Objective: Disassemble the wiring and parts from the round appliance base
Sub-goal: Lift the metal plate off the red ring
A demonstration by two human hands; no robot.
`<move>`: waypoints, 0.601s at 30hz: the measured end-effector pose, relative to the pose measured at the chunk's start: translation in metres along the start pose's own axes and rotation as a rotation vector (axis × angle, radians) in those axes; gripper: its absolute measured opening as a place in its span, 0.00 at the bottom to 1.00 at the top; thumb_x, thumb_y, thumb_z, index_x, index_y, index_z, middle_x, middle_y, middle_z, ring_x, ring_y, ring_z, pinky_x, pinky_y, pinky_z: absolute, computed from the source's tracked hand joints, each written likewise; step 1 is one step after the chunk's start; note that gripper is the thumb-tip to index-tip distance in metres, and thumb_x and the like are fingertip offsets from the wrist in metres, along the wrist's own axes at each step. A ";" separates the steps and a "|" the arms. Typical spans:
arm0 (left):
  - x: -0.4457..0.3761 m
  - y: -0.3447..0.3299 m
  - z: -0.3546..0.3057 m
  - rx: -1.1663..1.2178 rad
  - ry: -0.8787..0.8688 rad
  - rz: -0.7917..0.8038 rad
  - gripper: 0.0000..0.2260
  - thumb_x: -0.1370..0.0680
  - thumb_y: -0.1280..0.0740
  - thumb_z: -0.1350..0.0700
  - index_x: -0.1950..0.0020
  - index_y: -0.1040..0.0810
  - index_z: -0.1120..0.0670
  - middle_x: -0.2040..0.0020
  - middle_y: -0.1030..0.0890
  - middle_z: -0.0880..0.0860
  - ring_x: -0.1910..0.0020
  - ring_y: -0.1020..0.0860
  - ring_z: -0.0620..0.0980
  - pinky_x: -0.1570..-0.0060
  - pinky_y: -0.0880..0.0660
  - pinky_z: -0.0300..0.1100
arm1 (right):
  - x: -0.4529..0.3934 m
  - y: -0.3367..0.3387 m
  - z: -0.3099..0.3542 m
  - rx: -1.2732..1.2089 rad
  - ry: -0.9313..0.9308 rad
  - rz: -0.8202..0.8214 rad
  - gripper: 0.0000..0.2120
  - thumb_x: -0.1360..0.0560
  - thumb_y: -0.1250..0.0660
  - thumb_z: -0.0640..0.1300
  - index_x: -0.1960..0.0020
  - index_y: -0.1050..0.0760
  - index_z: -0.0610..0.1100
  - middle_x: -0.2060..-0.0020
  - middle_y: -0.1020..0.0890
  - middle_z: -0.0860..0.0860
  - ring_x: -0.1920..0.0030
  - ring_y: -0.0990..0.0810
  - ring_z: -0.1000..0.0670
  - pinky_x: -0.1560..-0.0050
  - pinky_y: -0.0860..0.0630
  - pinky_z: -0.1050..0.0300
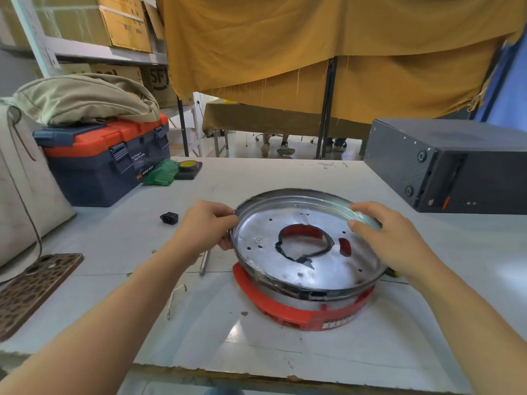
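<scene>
Head view | left hand [206, 227] and right hand [382, 234] are each grasping the rim of the metal pan [305, 240], which is sitting tilted on the red base [296, 312] on the worktop [119, 240] | black socket [169, 217] is already lying apart | pan and base are seemingly not yet separated.

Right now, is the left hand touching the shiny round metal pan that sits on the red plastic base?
Touching. The head view shows the left hand gripping the shiny round metal pan at its left rim, fingers curled over the edge.
</scene>
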State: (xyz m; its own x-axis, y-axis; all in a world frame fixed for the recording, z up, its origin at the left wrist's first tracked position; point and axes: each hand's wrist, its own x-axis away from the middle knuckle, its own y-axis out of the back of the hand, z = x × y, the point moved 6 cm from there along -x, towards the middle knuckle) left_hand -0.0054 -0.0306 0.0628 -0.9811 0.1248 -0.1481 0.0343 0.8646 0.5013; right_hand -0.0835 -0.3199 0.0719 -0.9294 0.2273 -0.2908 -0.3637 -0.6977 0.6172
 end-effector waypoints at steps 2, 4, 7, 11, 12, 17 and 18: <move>-0.004 0.006 -0.004 0.025 -0.011 -0.026 0.07 0.30 0.35 0.65 0.62 0.17 0.60 0.70 0.20 0.61 0.77 0.24 0.49 0.75 0.27 0.37 | -0.002 0.005 -0.002 -0.128 -0.033 -0.073 0.19 0.23 0.34 0.44 0.33 0.30 0.50 0.40 0.28 0.56 0.39 0.29 0.54 0.38 0.32 0.56; -0.008 0.010 -0.009 0.056 -0.027 -0.050 0.07 0.29 0.35 0.65 0.61 0.17 0.59 0.69 0.19 0.61 0.77 0.24 0.48 0.75 0.27 0.37 | -0.005 0.009 -0.004 -0.230 -0.075 -0.118 0.20 0.22 0.35 0.44 0.31 0.32 0.51 0.40 0.29 0.56 0.39 0.30 0.54 0.38 0.33 0.55; -0.014 0.017 -0.015 0.107 -0.046 -0.095 0.08 0.28 0.35 0.64 0.61 0.17 0.56 0.71 0.19 0.56 0.78 0.26 0.46 0.76 0.28 0.36 | -0.010 0.012 -0.008 -0.291 -0.131 -0.134 0.19 0.22 0.36 0.46 0.32 0.32 0.51 0.42 0.26 0.54 0.42 0.28 0.51 0.41 0.31 0.53; -0.021 0.020 -0.018 0.164 -0.040 -0.146 0.10 0.26 0.35 0.63 0.62 0.17 0.54 0.75 0.21 0.52 0.79 0.27 0.46 0.75 0.27 0.40 | -0.014 0.013 -0.011 -0.295 -0.148 -0.127 0.07 0.23 0.36 0.47 0.45 0.26 0.51 0.57 0.24 0.54 0.57 0.26 0.51 0.56 0.31 0.57; -0.024 0.020 -0.018 0.185 -0.032 -0.160 0.10 0.26 0.35 0.63 0.62 0.17 0.53 0.76 0.22 0.51 0.79 0.27 0.46 0.75 0.27 0.39 | -0.016 0.013 -0.010 -0.297 -0.145 -0.125 0.03 0.23 0.36 0.46 0.52 0.24 0.50 0.64 0.24 0.55 0.63 0.27 0.52 0.61 0.32 0.58; -0.038 0.015 -0.015 0.241 -0.002 -0.205 0.08 0.24 0.33 0.56 0.61 0.17 0.52 0.75 0.22 0.49 0.78 0.28 0.43 0.70 0.27 0.41 | -0.025 0.005 -0.009 -0.280 -0.191 -0.137 0.08 0.26 0.38 0.40 0.64 0.28 0.43 0.78 0.30 0.52 0.76 0.35 0.51 0.72 0.40 0.58; -0.040 0.014 -0.013 0.262 0.014 -0.208 0.08 0.24 0.33 0.54 0.59 0.16 0.53 0.73 0.21 0.49 0.77 0.27 0.43 0.67 0.25 0.43 | -0.027 0.004 -0.009 -0.280 -0.205 -0.141 0.09 0.26 0.39 0.39 0.65 0.29 0.41 0.78 0.31 0.51 0.77 0.36 0.51 0.72 0.40 0.58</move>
State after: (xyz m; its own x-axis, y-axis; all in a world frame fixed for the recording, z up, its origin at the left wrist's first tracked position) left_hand 0.0321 -0.0293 0.0866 -0.9746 -0.0730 -0.2119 -0.1214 0.9667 0.2253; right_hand -0.0590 -0.3352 0.0759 -0.8748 0.4461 -0.1892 -0.4845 -0.8019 0.3495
